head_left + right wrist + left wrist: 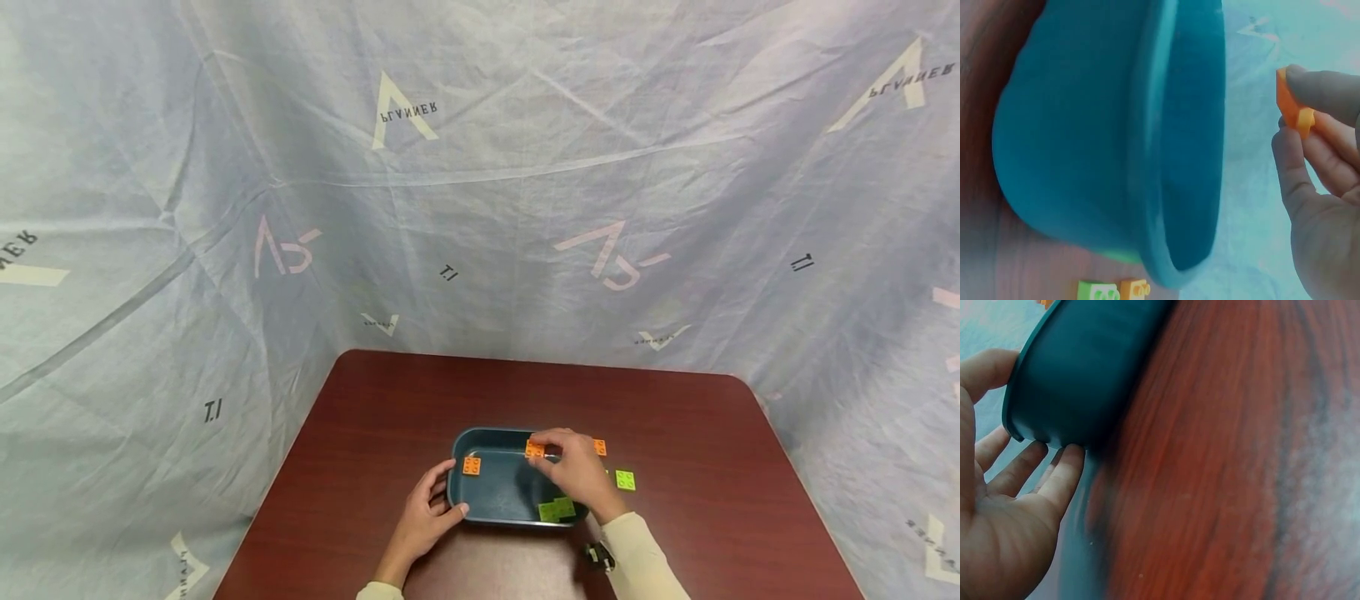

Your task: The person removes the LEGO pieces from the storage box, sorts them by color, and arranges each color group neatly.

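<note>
A dark teal tray [502, 492] stands on the table, its left end held by my left hand [423, 518], with thumb and fingers spread around the corner. Seen from the left wrist, the fingertips of this hand [1022, 506] meet the tray's outer wall [1085, 369]. Over the right part of the tray, my right hand [576, 471] pinches an orange toy brick [535, 449] between thumb and fingers; the brick [1291, 103] is above rim height in the right wrist view. Inside the tray lie another orange brick [471, 466] at left and green bricks [557, 509] at the front right.
Right of the tray, a lime green brick [625, 480] and an orange brick [600, 447] lie on the reddish-brown table [360, 433]. A small black object [599, 557] is beside the right sleeve. Printed grey cloth [480, 208] hangs behind the table.
</note>
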`<state>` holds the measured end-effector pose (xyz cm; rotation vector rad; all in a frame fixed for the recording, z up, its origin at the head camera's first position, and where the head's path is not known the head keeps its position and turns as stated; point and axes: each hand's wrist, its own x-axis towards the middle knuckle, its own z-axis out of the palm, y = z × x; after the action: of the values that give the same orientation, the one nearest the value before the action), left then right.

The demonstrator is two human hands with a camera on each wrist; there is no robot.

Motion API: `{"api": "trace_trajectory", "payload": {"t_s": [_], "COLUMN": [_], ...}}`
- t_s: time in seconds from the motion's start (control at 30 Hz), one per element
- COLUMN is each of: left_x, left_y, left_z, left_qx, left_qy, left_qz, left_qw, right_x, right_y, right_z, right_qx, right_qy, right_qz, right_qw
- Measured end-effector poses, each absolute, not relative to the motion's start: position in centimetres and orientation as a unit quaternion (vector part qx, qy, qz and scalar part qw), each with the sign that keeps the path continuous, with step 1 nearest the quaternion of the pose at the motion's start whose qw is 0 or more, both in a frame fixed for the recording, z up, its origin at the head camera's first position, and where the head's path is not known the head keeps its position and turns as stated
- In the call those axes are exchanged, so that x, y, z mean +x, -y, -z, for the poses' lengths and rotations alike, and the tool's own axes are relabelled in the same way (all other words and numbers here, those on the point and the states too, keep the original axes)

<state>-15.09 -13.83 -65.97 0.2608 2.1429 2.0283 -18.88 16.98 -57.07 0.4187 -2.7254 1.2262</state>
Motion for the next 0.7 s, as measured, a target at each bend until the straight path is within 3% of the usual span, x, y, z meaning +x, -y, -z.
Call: {"api": "trace_trajectory", "payload": {"t_s": [0.7], "left_x": [-15.0], "left_y": [13.9], "left_z": [65.8], "left_qx": [0.077], "left_qy": [-0.728], "left_qz": [-0.676], "left_qw": [0.089], "right_x": [-19.4], "right_y": [-20.9], "right_z": [56.8], "right_qx": [0.132], "right_qy": [0.898], "right_qz": [-0.402], "right_qw": [0.123]}}
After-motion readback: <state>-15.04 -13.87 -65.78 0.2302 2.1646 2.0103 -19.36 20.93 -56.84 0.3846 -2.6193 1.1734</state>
